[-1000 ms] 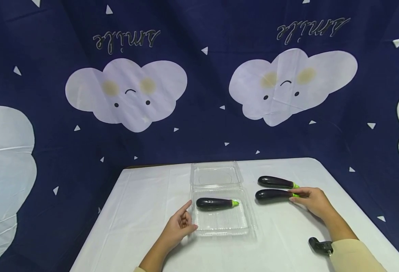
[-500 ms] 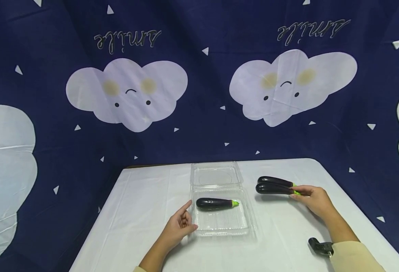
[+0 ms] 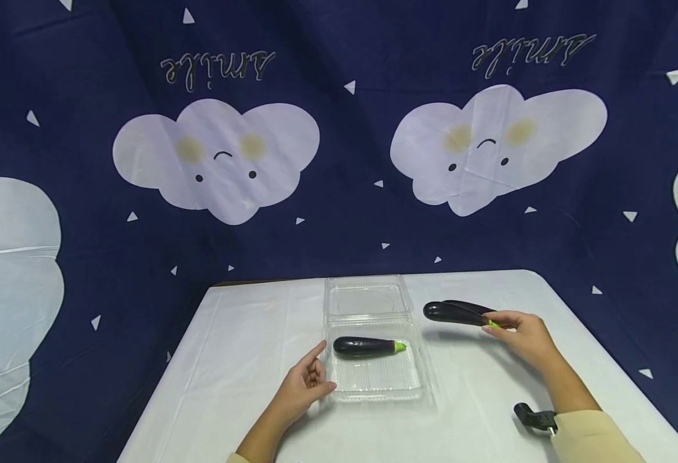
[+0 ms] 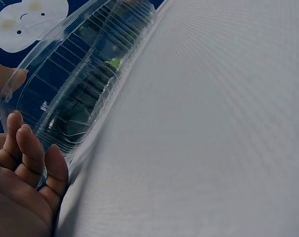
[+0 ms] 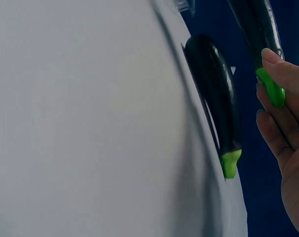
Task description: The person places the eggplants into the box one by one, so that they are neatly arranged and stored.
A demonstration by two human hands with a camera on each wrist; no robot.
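My right hand (image 3: 520, 334) pinches an eggplant (image 3: 447, 312) by its green stem end, its dark body pointing left above the table. In the right wrist view, another eggplant (image 5: 218, 94) lies on the white cloth beneath it; the head view shows it partly hidden behind the held one. A clear plastic clamshell container (image 3: 373, 389) stands in the middle, lid (image 3: 364, 299) folded back, with one eggplant (image 3: 364, 346) inside. At its left edge is my left hand (image 3: 299, 391), index finger extended and thumb resting on the rim, the other fingers loosely bent.
White cloth covers the table (image 3: 240, 347). A dark blue curtain (image 3: 350, 148) with cloud prints hangs behind the far edge. A black device (image 3: 535, 418) sticks out at the right sleeve.
My right hand has lifted the nearer eggplant off the cloth and carried it slightly left and away from me. The left hand and the container stay put.
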